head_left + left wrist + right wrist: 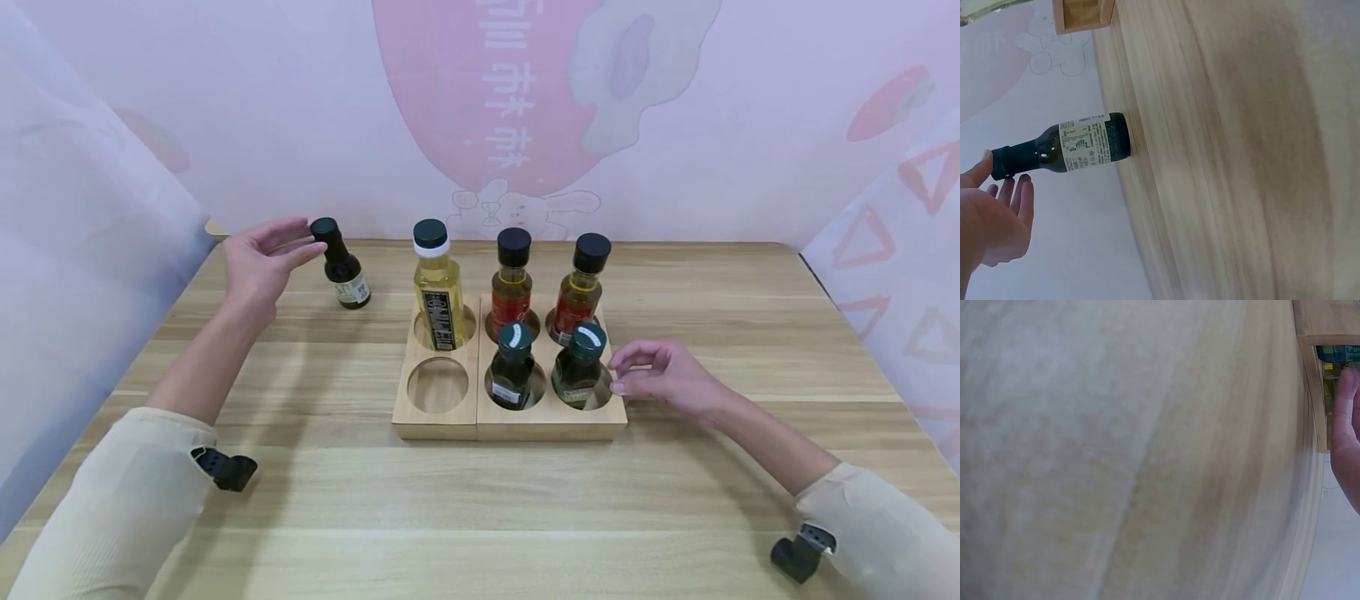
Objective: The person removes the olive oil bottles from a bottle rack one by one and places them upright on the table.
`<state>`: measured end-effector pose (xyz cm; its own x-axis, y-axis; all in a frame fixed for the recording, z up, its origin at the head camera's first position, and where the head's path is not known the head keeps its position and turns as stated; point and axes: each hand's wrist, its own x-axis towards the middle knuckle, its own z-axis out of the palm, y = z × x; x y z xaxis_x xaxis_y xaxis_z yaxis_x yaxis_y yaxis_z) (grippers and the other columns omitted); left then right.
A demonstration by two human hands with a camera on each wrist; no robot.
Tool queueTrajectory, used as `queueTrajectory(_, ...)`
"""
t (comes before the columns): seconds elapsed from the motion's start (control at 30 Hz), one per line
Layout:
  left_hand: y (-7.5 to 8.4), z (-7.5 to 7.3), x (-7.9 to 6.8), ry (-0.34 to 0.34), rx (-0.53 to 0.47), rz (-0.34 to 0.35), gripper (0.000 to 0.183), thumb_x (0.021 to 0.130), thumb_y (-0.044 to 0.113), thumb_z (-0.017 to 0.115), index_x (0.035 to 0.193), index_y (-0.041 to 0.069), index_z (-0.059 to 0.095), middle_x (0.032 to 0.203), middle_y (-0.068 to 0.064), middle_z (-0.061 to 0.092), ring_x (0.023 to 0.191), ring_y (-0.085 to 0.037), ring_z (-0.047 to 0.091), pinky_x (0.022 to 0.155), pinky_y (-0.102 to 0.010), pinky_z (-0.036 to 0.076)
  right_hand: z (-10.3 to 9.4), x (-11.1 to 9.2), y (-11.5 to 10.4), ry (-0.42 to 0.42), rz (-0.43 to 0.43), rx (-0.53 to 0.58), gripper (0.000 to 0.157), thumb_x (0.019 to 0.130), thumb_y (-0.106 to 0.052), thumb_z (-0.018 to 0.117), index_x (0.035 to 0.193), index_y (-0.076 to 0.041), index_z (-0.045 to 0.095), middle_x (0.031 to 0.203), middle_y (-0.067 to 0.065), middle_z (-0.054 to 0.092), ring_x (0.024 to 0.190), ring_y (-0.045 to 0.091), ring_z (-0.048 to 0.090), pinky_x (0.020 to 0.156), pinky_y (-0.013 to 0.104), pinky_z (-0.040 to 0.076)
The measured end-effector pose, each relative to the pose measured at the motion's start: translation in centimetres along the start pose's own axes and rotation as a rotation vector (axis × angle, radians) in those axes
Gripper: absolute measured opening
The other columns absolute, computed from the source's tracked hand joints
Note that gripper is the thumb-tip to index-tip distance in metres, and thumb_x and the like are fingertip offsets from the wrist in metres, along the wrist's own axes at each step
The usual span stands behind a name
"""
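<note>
My left hand (pixel 258 260) pinches the cap of a small dark bottle (pixel 347 275) with a pale label, at the back left of the table. The left wrist view shows the thumb and fingertips about that cap. My right hand (pixel 663 379) is at the right end of a wooden bottle rack (pixel 517 431), its loosely bent fingers against the rack's edge. Nearest to it in the rack stands a dark green-capped bottle (pixel 579 367). Only part of the right hand (pixel 1346 434) shows in the right wrist view.
In the rack's back row are a yellow oil bottle (pixel 441 296) and two black-capped bottles with red labels (pixel 511 292) (pixel 577 304). Another green-capped bottle (pixel 512 367) is in front. The front-left hole (pixel 438 386) holds nothing. A printed curtain (pixel 300 108) hangs behind the table.
</note>
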<state>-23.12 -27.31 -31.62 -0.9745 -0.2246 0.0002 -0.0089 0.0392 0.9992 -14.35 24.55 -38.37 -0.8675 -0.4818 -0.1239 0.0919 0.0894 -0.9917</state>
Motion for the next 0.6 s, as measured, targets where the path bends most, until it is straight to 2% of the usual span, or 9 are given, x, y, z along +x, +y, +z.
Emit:
queueTrajectory(0.1, 0.1, -0.2, -0.4, -0.006, 0.010, -0.016, 0.054, 0.082, 0.011, 0.089, 0.133, 0.008, 0.070, 0.107, 0.012, 0.077, 0.098, 0.000, 0.072, 0.109, -0.023, 0.048, 0.0, 0.1, 0.0, -0.001, 0.003, -0.005, 0.025, 0.089, 0.009, 0.071, 0.103, -0.012, 0.072, 0.097, 0.000, 0.070, 0.082, 0.010, 0.070, 0.079, 0.028, 0.064)
queueTrajectory(0.17, 0.1, -0.2, -0.6, -0.009, -0.005, -0.014, 0.053, 0.083, 0.008, 0.088, 0.133, 0.006, 0.070, 0.108, 0.010, 0.078, 0.097, -0.001, 0.073, 0.108, -0.023, 0.049, 0.0, 0.0, 0.0, 0.001, 0.006, -0.009, 0.025, 0.089, 0.009, 0.071, 0.103, -0.012, 0.072, 0.097, -0.001, 0.070, 0.082, 0.010, 0.070, 0.078, 0.028, 0.064)
queueTrajectory(0.33, 0.1, 0.0, -1.3, 0.004, -0.037, 0.018, 0.044, 0.084, 0.003, 0.086, 0.126, 0.004, 0.073, 0.105, 0.007, 0.079, 0.092, -0.003, 0.075, 0.097, -0.018, 0.055, 0.0, 0.0, 0.0, 0.003, 0.016, -0.007, 0.023, 0.090, 0.008, 0.072, 0.104, -0.011, 0.071, 0.097, 0.000, 0.070, 0.083, 0.010, 0.070, 0.078, 0.028, 0.064)
queueTrajectory(0.43, 0.2, 0.1, -1.7, 0.028, -0.061, 0.025, 0.036, 0.084, 0.001, 0.086, 0.118, 0.006, 0.077, 0.100, 0.007, 0.079, 0.089, -0.004, 0.075, 0.091, -0.015, 0.056, 0.0, 0.0, 0.0, 0.008, 0.020, -0.005, 0.023, 0.090, 0.008, 0.072, 0.104, -0.011, 0.072, 0.097, 0.000, 0.070, 0.083, 0.010, 0.070, 0.079, 0.028, 0.064)
queueTrajectory(0.6, 0.3, 0.7, -2.5, 0.082, -0.021, 0.043, 0.029, 0.084, 0.001, 0.085, 0.112, 0.007, 0.079, 0.092, 0.009, 0.079, 0.087, -0.004, 0.074, 0.081, -0.011, 0.056, -0.1, 0.0, 0.2, 0.013, 0.017, -0.008, 0.024, 0.090, 0.007, 0.072, 0.103, -0.013, 0.072, 0.098, 0.000, 0.069, 0.083, 0.010, 0.070, 0.079, 0.029, 0.064)
